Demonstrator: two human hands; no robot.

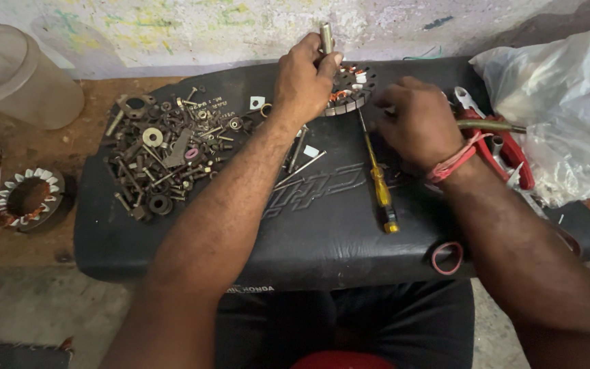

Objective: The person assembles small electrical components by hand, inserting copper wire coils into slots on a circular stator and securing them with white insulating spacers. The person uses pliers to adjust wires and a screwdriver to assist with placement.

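Black vinyl seat cushion [322,232] was doing duty as a workbench, laid over a worn wooden table [8,225] against a scuffed, paint-smeared wall. Person's left hand [303,78] was clenched around a short metal rod [326,37], held upright over a round motor stator [349,89] with copper windings, probably so the end sat square on it. Right hand [418,123] pressed down just beside the stator, seemingly steadying it; whether those fingers pinched anything couldn't be made out. A yellow-handled screwdriver [380,184] lay between the arms, tip toward the stator, handy to grab. Heap of bolts, nuts and washers [165,150] was spread on the cushion's left, a second stator [29,199] on the table, red pliers [507,147] by a clear plastic bag [561,102] on the right.
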